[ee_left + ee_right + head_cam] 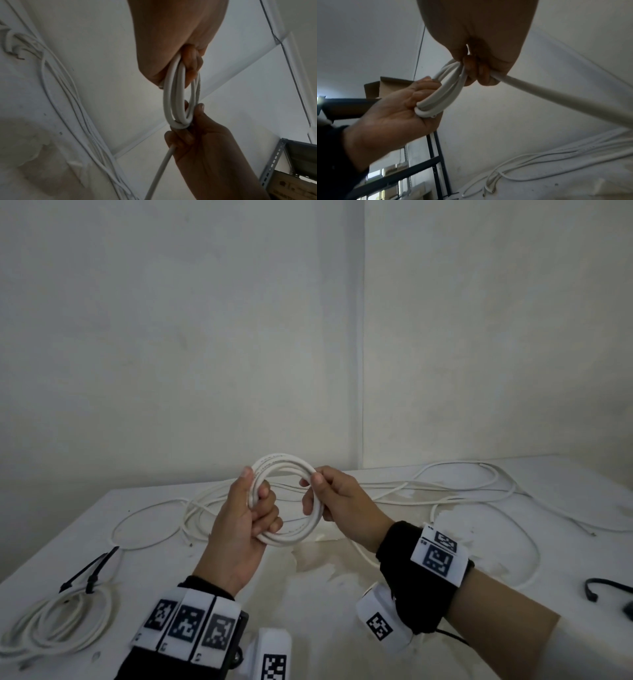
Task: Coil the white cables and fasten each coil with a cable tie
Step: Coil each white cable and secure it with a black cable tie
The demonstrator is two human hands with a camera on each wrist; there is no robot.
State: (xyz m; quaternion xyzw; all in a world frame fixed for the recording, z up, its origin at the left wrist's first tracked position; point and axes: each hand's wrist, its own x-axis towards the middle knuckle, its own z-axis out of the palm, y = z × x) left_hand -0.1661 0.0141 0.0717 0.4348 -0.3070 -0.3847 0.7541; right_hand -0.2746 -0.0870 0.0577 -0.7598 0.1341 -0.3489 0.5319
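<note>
The left hand (239, 529) clenches the white coil (291, 501) at its nine o'clock side, its fingers (270, 508) curled through the ring; the right hand (337, 501) pinches the three o'clock side, both raised above the worktop (342, 594). Judged best: keep the turns stacked and even, feeding the trailing cable (556, 97) without twist. The ring stands nearly upright, facing the person, slightly taller than wide; its tail runs down toward five o'clock.
</note>
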